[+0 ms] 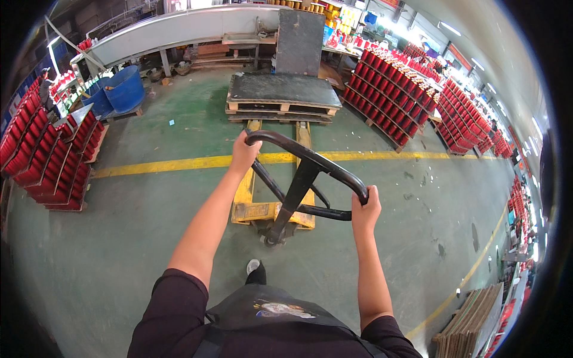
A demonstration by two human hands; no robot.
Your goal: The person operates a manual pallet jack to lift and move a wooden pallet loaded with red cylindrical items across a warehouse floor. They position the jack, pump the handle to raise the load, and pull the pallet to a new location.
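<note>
Gripping the black handle [303, 179], the left hand [243, 153] is holding its left corner and the right hand [366, 211] is holding its right side. The yellow pallet truck [258, 211] is standing on the green floor [149, 250], its forks [245, 188] pointing at the stacked wooden pallets [285, 109] ahead.

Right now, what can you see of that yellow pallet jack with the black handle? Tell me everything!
The pallet jack looks like painted metal, its yellow scuffed and dirty. Its black handle is a looped tube frame on a stem; the left hand and right hand grip opposite ends of the loop. Two long yellow forks point away from the person toward a wooden pallet; whether their tips go under it is hard to tell. It stands on the green floor.
</note>
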